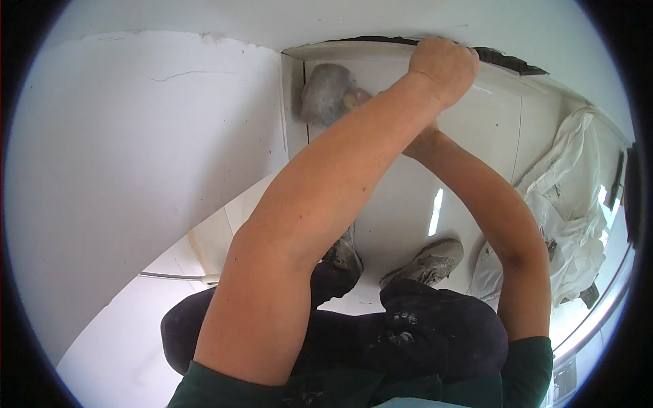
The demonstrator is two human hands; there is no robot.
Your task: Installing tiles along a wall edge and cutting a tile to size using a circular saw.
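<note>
"Bare left arm nearest the camera, slanting across the view. Which step is in hand?"

"Handwork, I'd judge, on the dark ragged strip where the pale wall meets the white tiles. The next move probably calls for steady pressure there, with the forearms kept from hampering each other."

"And where does the strip lie, relative to the hands?"

"Along the far edge. The left hand is right at it, hiding part of it; the strip shows on both sides. The right hand sits lower, mostly behind the left forearm."

"Open or closed?"

"Left: curled like a fist, though I can't see whether anything is inside. Right: can't tell, too little shows."

"Other things nearby?"

"White sheeting bunched to the right; smaller, a grey bundle left of the hands."
</note>
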